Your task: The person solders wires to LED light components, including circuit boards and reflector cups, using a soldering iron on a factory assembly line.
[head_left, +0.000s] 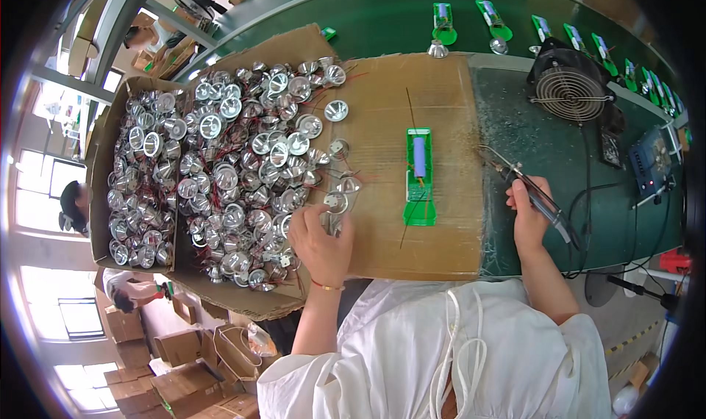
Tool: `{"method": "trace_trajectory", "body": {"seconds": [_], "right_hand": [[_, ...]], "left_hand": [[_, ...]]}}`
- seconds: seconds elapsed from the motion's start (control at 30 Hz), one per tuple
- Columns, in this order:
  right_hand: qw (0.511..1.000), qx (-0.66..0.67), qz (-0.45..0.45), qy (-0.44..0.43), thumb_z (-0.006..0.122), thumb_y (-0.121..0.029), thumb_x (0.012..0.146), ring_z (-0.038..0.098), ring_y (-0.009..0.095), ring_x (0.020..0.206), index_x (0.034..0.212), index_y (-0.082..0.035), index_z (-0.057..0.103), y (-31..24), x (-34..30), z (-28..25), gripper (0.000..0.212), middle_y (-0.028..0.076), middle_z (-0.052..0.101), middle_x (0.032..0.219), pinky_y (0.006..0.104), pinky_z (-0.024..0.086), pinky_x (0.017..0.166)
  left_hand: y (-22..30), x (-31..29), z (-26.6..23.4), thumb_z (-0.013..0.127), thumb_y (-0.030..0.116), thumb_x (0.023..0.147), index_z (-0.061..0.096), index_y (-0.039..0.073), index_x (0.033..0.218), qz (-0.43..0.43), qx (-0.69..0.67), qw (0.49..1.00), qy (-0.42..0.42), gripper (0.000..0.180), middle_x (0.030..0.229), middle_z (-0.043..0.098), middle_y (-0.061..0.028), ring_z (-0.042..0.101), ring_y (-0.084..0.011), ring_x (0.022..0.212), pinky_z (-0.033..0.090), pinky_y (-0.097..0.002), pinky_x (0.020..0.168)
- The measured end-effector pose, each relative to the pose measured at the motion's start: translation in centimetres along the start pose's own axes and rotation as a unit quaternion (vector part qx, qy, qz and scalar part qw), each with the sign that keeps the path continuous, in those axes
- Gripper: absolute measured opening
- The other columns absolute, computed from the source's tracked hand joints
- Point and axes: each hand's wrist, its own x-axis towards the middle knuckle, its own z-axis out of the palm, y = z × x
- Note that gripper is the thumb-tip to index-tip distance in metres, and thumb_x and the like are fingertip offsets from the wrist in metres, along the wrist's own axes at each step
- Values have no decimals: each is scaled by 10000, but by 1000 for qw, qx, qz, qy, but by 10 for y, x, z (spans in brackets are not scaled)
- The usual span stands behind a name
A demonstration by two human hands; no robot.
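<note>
Your left hand [318,244] is pinching a silver reflector [336,202] at the pile's [250,169] right edge, left of centre. Your right hand [531,217] is gripping a soldering iron [533,195] at right. A green board [420,175] is lying on cardboard [382,110] mid-frame.

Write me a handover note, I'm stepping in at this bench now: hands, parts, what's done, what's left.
Left hand picks a reflector at the edge of the reflector pile.
Right hand holds the soldering iron, tip off the work.
Green board with its battery lies on the cardboard; no reflector on it yet.
Finished-looking boards sit on the belt.
Left: join reflector to board.
</note>
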Motion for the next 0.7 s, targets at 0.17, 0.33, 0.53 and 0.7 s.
{"method": "trace_trajectory", "body": {"seconds": [0.17, 0.33, 0.53, 0.7], "right_hand": [[1000, -1, 0, -8, 618, -134, 817, 517, 73, 571, 867, -7, 525, 4, 0, -1, 165, 56, 577, 704, 199, 434, 536], [1000, 3, 9, -1, 623, -135, 813, 520, 76, 573, 865, -5, 526, 3, -3, -3, 170, 56, 578, 704, 198, 433, 533], [1000, 9, 9, -8, 622, -130, 813, 531, 80, 588, 873, -1, 527, 1, -3, 0, 172, 61, 581, 714, 205, 444, 535], [998, -31, -26, -46, 586, -64, 805, 533, 97, 564, 851, 6, 501, -11, -17, -1, 120, 84, 577, 699, 205, 439, 525]], "left_hand": [[14, 9, 9, 740, 258, 580, 559, 87, 897, 39, 76, 996, 14, 403, 958, 505, -86, 484, -277, 918, 346, -402, 803], [14, 35, 23, 697, 172, 660, 655, 147, 862, 82, 30, 996, -28, 208, 1134, 500, -66, 436, -286, 1078, 311, -424, 900], [5, 46, 41, 677, 177, 682, 657, 108, 745, 200, 1, 979, -40, 95, 869, 626, -11, 546, -178, 941, 322, -393, 902], [47, 30, 4, 650, 76, 762, 645, 8, 872, -149, -359, 900, -198, 129, 730, 648, -94, 600, -116, 653, 461, -239, 582]]}}
